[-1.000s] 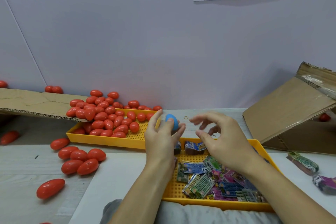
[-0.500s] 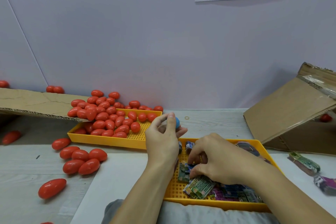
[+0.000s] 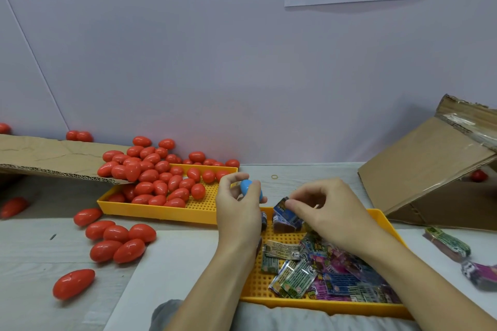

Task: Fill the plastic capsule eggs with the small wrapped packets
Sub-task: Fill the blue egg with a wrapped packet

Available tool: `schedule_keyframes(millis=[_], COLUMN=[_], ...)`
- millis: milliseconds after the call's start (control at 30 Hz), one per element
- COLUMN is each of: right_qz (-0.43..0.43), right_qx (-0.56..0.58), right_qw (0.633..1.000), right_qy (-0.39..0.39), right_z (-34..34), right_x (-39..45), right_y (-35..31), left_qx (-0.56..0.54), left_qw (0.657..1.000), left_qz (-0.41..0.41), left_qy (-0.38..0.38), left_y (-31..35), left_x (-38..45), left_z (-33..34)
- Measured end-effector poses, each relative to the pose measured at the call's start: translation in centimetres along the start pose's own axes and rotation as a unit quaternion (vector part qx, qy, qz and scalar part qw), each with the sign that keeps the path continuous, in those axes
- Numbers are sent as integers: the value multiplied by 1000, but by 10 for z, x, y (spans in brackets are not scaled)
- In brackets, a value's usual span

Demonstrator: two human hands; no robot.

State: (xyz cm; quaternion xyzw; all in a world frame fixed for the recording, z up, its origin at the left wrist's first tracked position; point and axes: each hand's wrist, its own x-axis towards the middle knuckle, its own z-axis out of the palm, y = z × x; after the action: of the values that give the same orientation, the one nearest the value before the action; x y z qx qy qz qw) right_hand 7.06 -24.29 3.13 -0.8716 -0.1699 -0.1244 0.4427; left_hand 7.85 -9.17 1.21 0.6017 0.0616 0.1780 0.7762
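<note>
Blue packet (image 3: pixel 288 211): pinched at its top edge between thumb and fingertips of right hand (image 3: pixel 326 212), lifted just above the far left corner of the near tray (image 3: pixel 322 303). Judged very light, soft foil-type wrap, crinkly, likely slick; an edge pinch is enough, squeezing would only crumple it. Looks blue and printed, small, roughly rectangular.

Blue egg (image 3: pixel 248 188): held in left hand (image 3: pixel 238 212), fingers curled round it, just left of the near tray's far corner. Judged light, rigid, smooth shell; it could slip, so hold round the widest part. Cannot tell whether it is an open half or a whole capsule.

More packets (image 3: pixel 317 274), green, purple and blue, lie heaped in the near tray. Left of and beyond that tray, a second tray (image 3: pixel 166 212) holds red eggs (image 3: pixel 161 180); others lie loose on the desk (image 3: pixel 40 244) farther left.
</note>
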Motion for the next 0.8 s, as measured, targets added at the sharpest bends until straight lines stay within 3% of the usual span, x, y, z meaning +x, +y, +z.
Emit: schedule_keyframes(millis=[467,633,800], right_qz=[72,87,119], right_qx=[125,186,260], right_qw=[989,979,957], right_qy=[-37,-2,53], right_z=[-5,-4,-3], right_x=[-1,0,1], right_y=[-2,-1,2], left_qx=[60,73,118], left_qw=[995,982,976], left_qz=[5,56,90], left_qy=[-78,-168,-162], left_y=[4,4,2], left_x=[-6,-11,-11], left_z=[1,2,1])
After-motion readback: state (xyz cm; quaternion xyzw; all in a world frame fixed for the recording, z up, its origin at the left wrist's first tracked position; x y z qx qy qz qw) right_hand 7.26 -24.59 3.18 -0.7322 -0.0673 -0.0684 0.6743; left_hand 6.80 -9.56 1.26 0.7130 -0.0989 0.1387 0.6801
